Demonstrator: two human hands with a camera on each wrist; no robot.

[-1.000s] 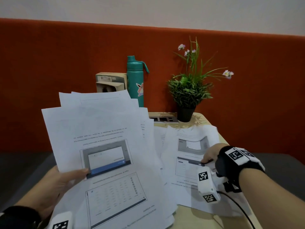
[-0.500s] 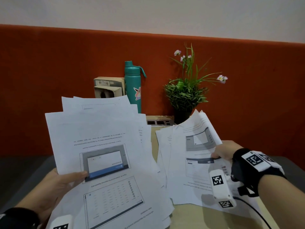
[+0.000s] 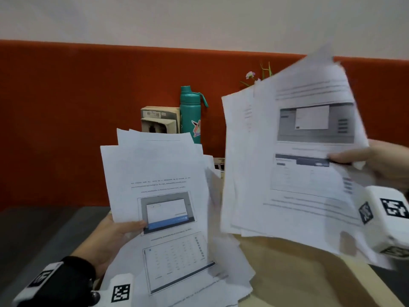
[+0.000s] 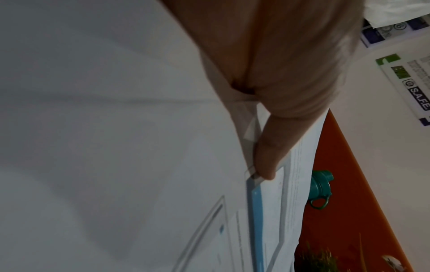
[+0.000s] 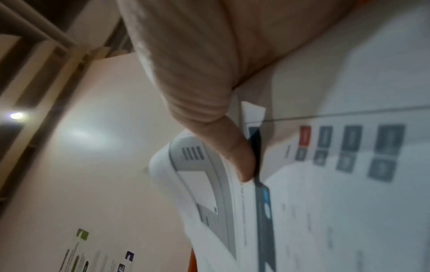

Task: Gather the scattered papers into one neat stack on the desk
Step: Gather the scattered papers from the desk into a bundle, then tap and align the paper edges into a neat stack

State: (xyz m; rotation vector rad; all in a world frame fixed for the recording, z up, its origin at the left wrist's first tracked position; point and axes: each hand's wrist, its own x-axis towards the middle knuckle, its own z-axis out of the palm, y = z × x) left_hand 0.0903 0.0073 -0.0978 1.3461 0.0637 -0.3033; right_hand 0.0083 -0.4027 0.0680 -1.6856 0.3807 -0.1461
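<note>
My left hand (image 3: 115, 235) grips a fanned bundle of printed papers (image 3: 163, 196) at its left edge, thumb on top; the left wrist view shows that thumb (image 4: 267, 158) pressed on the sheets (image 4: 116, 128). My right hand (image 3: 376, 160) holds a second bundle of papers (image 3: 292, 156) raised well above the desk (image 3: 298, 275), tilted and blurred, thumb on the front sheet. In the right wrist view the thumb (image 5: 237, 158) pinches the bundle's edge (image 5: 325, 184). The two bundles hang side by side, a narrow gap between them. The fingers behind the sheets are hidden.
A teal bottle (image 3: 191, 114) and a beige box (image 3: 160, 119) stand at the desk's back against the orange panel (image 3: 88, 118). A potted plant's flower (image 3: 250, 75) peeks over the right bundle. Dark floor (image 3: 44, 235) lies left of the desk.
My right hand lifted its bundle off the desk, up and to the right, and it now covers the plant. The left bundle stays held in about the same place.
</note>
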